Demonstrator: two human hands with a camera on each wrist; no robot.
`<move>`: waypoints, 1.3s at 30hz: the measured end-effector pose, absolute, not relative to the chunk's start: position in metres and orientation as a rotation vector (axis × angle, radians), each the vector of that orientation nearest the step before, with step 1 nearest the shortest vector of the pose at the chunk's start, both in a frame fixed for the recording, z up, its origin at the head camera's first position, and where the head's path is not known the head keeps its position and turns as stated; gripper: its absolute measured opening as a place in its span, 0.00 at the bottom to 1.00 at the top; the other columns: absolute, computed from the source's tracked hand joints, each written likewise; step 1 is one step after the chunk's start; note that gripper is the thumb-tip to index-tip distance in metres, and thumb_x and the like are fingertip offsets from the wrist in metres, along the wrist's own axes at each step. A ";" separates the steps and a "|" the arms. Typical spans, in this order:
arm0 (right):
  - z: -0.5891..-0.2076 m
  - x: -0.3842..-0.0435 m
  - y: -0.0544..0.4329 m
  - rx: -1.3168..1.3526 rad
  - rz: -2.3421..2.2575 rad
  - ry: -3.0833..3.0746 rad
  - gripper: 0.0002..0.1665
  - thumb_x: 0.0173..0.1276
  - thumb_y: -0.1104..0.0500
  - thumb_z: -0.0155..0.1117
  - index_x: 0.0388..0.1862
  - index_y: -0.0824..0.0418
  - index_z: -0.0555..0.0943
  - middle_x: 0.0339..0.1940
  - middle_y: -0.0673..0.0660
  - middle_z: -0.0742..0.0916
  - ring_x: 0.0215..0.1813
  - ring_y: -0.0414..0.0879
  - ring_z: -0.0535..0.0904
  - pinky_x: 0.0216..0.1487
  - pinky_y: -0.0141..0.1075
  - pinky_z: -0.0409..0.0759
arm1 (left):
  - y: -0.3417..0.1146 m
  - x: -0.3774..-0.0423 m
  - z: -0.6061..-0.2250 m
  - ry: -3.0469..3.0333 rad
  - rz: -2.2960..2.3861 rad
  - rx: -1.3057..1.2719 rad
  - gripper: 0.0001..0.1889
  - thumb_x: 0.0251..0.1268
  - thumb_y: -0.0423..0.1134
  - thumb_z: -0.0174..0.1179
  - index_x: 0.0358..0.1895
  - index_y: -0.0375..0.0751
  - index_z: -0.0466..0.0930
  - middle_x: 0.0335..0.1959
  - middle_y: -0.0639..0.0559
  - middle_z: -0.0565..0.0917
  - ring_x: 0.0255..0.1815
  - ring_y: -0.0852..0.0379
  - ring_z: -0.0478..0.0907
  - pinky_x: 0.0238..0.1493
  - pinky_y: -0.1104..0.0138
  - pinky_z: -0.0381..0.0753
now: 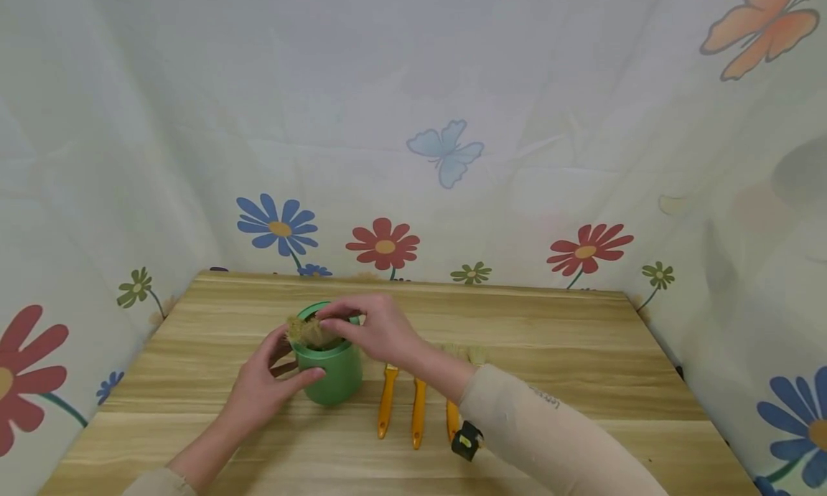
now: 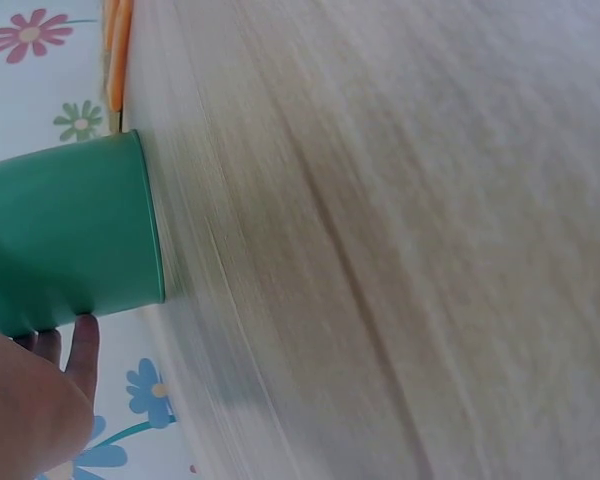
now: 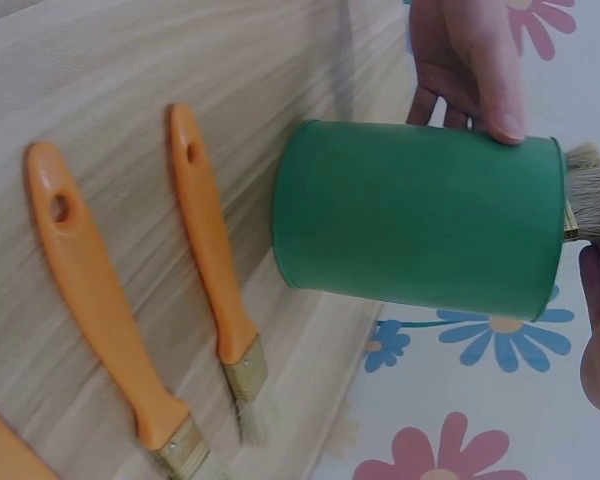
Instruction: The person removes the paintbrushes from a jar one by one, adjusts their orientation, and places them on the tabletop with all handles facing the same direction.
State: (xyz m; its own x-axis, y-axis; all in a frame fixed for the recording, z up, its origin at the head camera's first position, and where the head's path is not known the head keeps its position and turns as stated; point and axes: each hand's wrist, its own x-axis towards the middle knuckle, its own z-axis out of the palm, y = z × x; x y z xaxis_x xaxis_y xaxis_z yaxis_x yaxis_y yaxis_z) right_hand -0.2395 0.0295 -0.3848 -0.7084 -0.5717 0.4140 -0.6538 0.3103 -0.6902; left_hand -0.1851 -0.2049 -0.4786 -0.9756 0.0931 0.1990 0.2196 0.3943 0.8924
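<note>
A green can stands on the table, with paintbrush bristles showing at its mouth. My left hand holds the can from its left side, thumb across the near wall and fingers round the back. In the left wrist view, fingertips touch the can's wall. My right hand is over the rim, pinching a paintbrush by its bristles, which point up out of the can. Its handle is hidden inside.
Right of the can lie three orange-handled paintbrushes, a left one, a middle one and a right one partly under the right forearm. A small black device sits by the right sleeve. Flower-printed cloth surrounds the wooden table.
</note>
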 end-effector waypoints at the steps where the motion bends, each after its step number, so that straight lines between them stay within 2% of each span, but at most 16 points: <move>1: -0.383 -0.240 0.030 1.145 1.397 -2.459 0.11 0.75 0.58 0.74 0.53 0.56 0.92 0.48 0.49 0.94 0.48 0.33 0.87 0.50 0.26 0.88 | -0.205 -0.185 -0.478 -2.521 -1.647 -0.286 0.43 0.67 0.46 0.78 0.81 0.49 0.64 0.72 0.43 0.78 0.71 0.42 0.76 0.67 0.49 0.85; 8: -0.369 -0.244 0.031 1.101 1.569 -2.326 0.11 0.75 0.61 0.73 0.53 0.62 0.91 0.49 0.54 0.93 0.50 0.37 0.89 0.52 0.29 0.90 | -0.205 -0.185 -0.476 -2.523 -1.652 -0.290 0.45 0.67 0.47 0.77 0.83 0.52 0.62 0.75 0.44 0.75 0.73 0.39 0.74 0.68 0.45 0.84; 20: -0.337 -0.250 0.042 0.988 1.737 -2.098 0.09 0.72 0.67 0.74 0.50 0.68 0.91 0.45 0.61 0.93 0.42 0.41 0.89 0.47 0.36 0.92 | -0.208 -0.188 -0.481 -2.549 -1.633 -0.267 0.47 0.65 0.51 0.78 0.83 0.53 0.62 0.77 0.47 0.74 0.74 0.41 0.74 0.68 0.46 0.84; 27: -0.319 -0.250 0.056 0.916 1.878 -2.070 0.10 0.74 0.66 0.73 0.51 0.67 0.90 0.47 0.61 0.93 0.46 0.46 0.90 0.54 0.42 0.92 | -0.205 -0.186 -0.477 -2.532 -1.666 -0.271 0.47 0.65 0.48 0.79 0.83 0.52 0.62 0.77 0.45 0.74 0.74 0.39 0.74 0.68 0.44 0.84; 31: -0.309 -0.250 0.063 0.872 1.935 -2.053 0.10 0.74 0.66 0.73 0.52 0.67 0.89 0.49 0.59 0.93 0.46 0.47 0.90 0.52 0.39 0.92 | -0.205 -0.186 -0.476 -2.530 -1.669 -0.268 0.47 0.64 0.47 0.79 0.83 0.52 0.62 0.77 0.45 0.74 0.74 0.39 0.74 0.68 0.45 0.84; 35: -0.302 -0.249 0.071 0.813 2.010 -2.027 0.11 0.75 0.66 0.72 0.53 0.68 0.89 0.50 0.57 0.93 0.39 0.47 0.89 0.40 0.31 0.88 | -0.205 -0.186 -0.478 -2.530 -1.662 -0.267 0.47 0.64 0.48 0.79 0.83 0.51 0.63 0.76 0.44 0.74 0.74 0.38 0.74 0.68 0.44 0.84; 39: -0.301 -0.248 0.082 0.756 2.056 -2.034 0.11 0.76 0.65 0.71 0.54 0.68 0.88 0.48 0.55 0.92 0.38 0.46 0.87 0.41 0.32 0.88 | -0.205 -0.186 -0.479 -2.528 -1.658 -0.270 0.47 0.64 0.47 0.80 0.83 0.52 0.63 0.76 0.45 0.74 0.74 0.38 0.74 0.67 0.45 0.84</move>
